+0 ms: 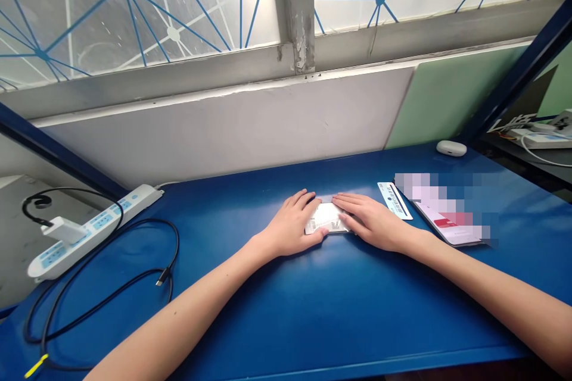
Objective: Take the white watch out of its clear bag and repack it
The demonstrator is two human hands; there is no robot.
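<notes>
A small stack of white cards (325, 218) lies flat on the blue table (313, 309) near its middle. My left hand (292, 227) rests on the table at the cards' left side, fingers curled against their edge and thumb along the near edge. My right hand (372, 221) lies over the cards' right side, fingers stretched flat and pressing down on them. Part of the stack is hidden under both hands.
A single card with a barcode (394, 200) and a phone (451, 223) lie right of my hands. A white earbud case (451, 148) sits at the back right. At the left lie a white power strip (92, 229) with a plugged charger (65, 229) and a black cable (102, 303).
</notes>
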